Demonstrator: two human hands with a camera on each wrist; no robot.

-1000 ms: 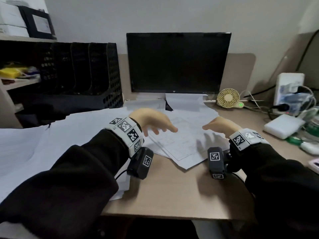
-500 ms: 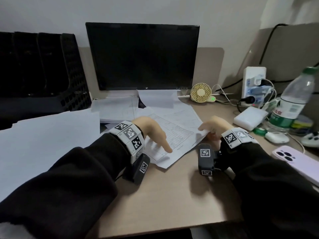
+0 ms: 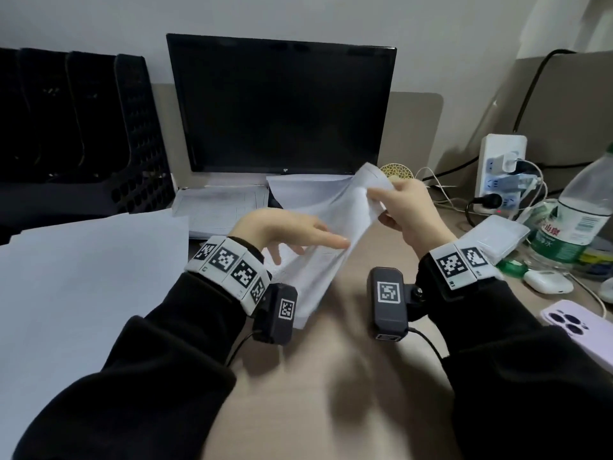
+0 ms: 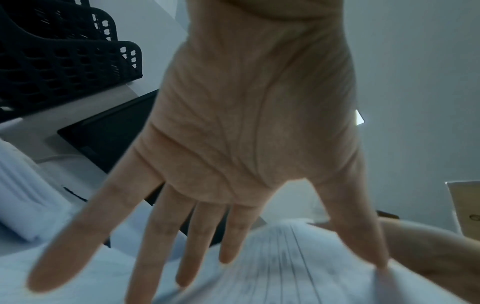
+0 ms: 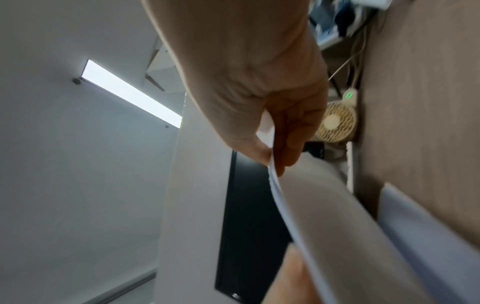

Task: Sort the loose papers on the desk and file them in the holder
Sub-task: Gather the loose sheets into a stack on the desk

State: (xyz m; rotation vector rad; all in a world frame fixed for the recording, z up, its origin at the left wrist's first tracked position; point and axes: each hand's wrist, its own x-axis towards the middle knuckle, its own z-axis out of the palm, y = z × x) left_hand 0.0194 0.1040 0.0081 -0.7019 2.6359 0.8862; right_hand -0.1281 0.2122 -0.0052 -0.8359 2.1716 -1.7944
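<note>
A small stack of printed papers [image 3: 335, 214] curls up off the desk [image 3: 331, 376], its right edge raised. My right hand [image 3: 376, 198] pinches that raised edge between thumb and fingers; the right wrist view shows the pinch [image 5: 272, 161] on the thin paper edge [image 5: 337, 216]. My left hand [image 3: 298, 234] reaches over the lower left part of the stack with straight, spread fingers. In the left wrist view its thumb tip touches the sheets [image 4: 285, 271]. The black mesh file holder [image 3: 83, 127] stands at the far left, well away from both hands.
Large blank sheets [image 3: 83, 277] cover the left of the desk, and more papers [image 3: 219, 207] lie below the dark monitor [image 3: 282, 104]. At the right are a small fan [image 3: 394, 169], power strip [image 3: 501, 167], white box [image 3: 494, 237], water bottle [image 3: 577, 210], earbud case [image 3: 547, 282] and phone [image 3: 580, 333].
My right hand has taken hold of the stack's right edge and lifted it off the desk. My left hand has slid right along the papers, fingers still straight.
</note>
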